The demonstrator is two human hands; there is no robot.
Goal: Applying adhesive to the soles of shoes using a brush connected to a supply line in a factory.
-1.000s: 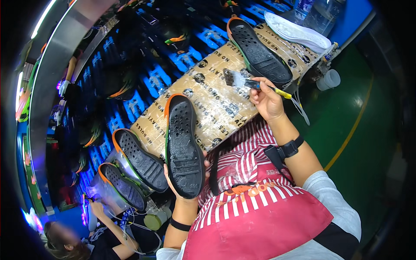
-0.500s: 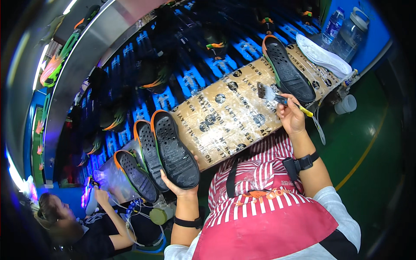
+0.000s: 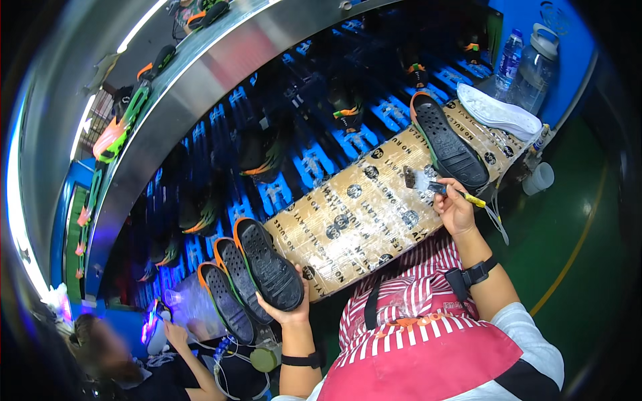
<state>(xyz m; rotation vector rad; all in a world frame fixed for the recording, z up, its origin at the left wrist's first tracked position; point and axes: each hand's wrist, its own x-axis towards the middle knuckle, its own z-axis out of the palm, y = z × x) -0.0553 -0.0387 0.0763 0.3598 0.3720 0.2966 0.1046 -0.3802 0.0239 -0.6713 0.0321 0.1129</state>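
Observation:
My left hand is closed round the heel end of a black sole with an orange and green edge. Close on its left are a second such sole and a third, partly overlapping. In my right hand is a brush with dark bristles and a yellow-ended handle. The bristles point left, above the printed brown covering of the work surface; I cannot tell whether they touch it. Beyond the brush lies another black sole, toe pointing away.
A white sole-shaped piece, a small bottle and a large clear jug stand at the far right. Behind the surface runs a rack with blue supports and dark shoe parts. A co-worker's hand is at the lower left, beside a green-lidded container.
The whole view has shifted, so the scene sits lower in the picture. The sole in my left hand has lowered slightly toward the surface. My right hand still grips the brush.

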